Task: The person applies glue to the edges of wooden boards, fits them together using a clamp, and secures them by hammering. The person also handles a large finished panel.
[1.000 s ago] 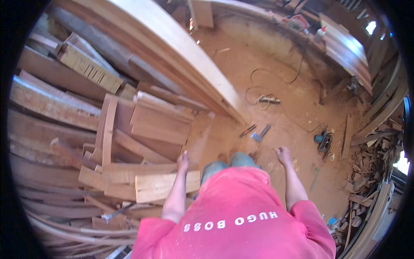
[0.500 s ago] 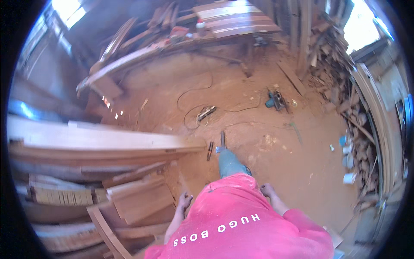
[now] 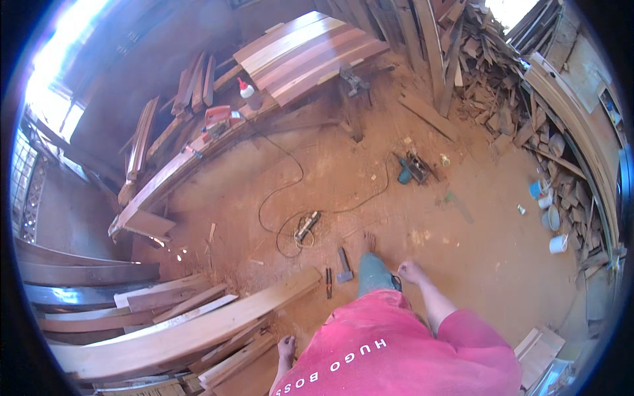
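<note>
My left hand [image 3: 286, 346] hangs low beside my pink shirt, its fingers curled in and nothing visible in them. It is nearest to a long pale plank [image 3: 198, 330] on the left. My right hand [image 3: 411, 271] swings ahead of my right side, fingers loosely closed with nothing showing in them. A hammer [image 3: 344, 276] lies on the floor just left of my bare foot [image 3: 368, 241]. Beside the hammer rests a pair of pincers or pliers [image 3: 329, 282] with dark and orange handles. Neither hand touches these tools.
Ahead is a workbench [image 3: 178, 162] with a striped board panel [image 3: 310, 59], a red power tool [image 3: 221, 117] and a red-capped bottle [image 3: 249, 96]. A power strip [image 3: 307, 226], trailing cord and teal power tool [image 3: 413, 168] lie on the floor. Offcuts [image 3: 492, 99] and buckets [image 3: 558, 244] line the right.
My view has shifted, and the plank at left now slants lower. My right hand has moved forward. A bare foot and the whole hammer have come into sight.
</note>
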Demonstrator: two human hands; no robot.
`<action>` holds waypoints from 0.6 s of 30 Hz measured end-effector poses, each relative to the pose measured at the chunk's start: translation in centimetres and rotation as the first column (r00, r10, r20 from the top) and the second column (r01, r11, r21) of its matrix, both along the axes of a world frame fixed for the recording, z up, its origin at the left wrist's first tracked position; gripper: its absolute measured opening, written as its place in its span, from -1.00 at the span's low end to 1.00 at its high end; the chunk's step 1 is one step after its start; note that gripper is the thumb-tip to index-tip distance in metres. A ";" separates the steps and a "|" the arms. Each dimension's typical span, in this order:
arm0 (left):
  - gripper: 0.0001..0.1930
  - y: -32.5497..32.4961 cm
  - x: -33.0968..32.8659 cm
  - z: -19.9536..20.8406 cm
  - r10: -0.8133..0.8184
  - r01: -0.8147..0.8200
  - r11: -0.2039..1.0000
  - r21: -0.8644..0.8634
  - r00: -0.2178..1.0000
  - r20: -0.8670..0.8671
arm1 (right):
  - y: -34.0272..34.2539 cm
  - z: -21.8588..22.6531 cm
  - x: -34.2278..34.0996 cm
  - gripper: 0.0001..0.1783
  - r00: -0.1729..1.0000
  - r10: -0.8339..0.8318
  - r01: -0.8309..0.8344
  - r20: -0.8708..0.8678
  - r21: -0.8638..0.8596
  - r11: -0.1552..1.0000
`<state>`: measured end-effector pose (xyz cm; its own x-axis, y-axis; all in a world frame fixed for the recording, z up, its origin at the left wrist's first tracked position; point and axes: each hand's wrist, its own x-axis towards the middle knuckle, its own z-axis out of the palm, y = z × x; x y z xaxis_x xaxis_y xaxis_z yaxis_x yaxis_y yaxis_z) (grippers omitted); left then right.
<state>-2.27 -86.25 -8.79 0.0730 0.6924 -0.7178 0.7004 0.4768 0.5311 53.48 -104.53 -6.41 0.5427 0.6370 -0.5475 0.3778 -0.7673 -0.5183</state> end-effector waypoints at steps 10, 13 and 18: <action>-0.55 14.4 28.5 5.1 -0.176 0.174 0.984 0.024 0.979 0.104 | 8.0 1.8 23.8 -0.73 0.965 -0.227 0.232 0.133 -0.023 0.973; -0.55 21.3 36.0 7.0 -0.343 0.310 0.925 0.218 0.930 0.132 | 12.6 2.2 28.0 -0.74 0.912 -0.398 0.378 0.093 0.183 0.908; -0.53 30.8 46.5 9.5 -0.440 0.395 0.876 0.277 0.890 0.121 | 14.1 -2.2 30.2 -0.74 0.816 -0.578 0.545 -0.009 0.345 0.764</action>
<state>44.19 -55.47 0.73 0.5017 0.7170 -0.4840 0.6912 0.0042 0.7227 83.67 -90.45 -8.60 0.8954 0.3298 -0.2992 -0.0102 -0.6566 -0.7542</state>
